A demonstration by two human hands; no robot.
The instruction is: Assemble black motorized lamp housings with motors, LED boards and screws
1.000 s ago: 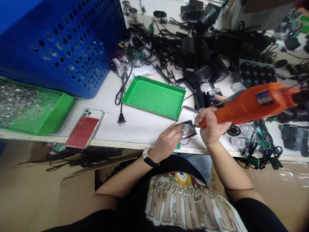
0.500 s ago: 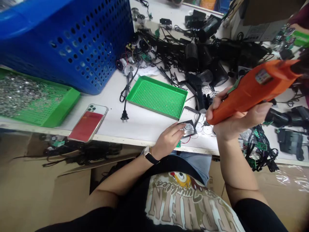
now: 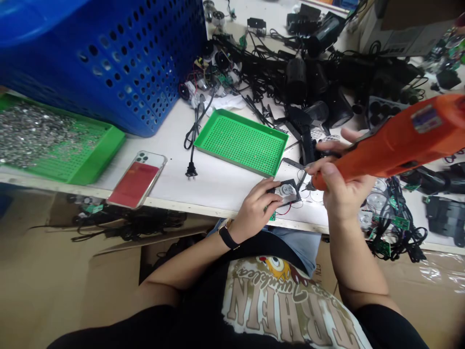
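Observation:
My left hand (image 3: 259, 208) is closed on a small black square housing (image 3: 289, 192) with a pale round part inside, held at the table's front edge. A red wire and a bit of green circuit board show under it. My right hand (image 3: 345, 186) grips an orange electric screwdriver (image 3: 395, 140) near its front end. The tool lies tilted, and its dark tip (image 3: 308, 187) points left, a short way from the housing. Just behind, a thin dark frame piece (image 3: 292, 163) lies on the table beside my right fingertips.
A green perforated tray (image 3: 242, 141) lies beyond my left hand. Farther left are a red-backed phone (image 3: 136, 182), a green tray of screws (image 3: 105, 150) and a blue basket (image 3: 145, 92). Black cables and housings (image 3: 296, 80) crowd the back; circuit boards (image 3: 390, 237) lie at right.
My right fingers have shifted on the screwdriver, with the thumb now on its near side and some fingers lifted. The screwdriver lies flatter. My left hand still holds the housing, now turned slightly.

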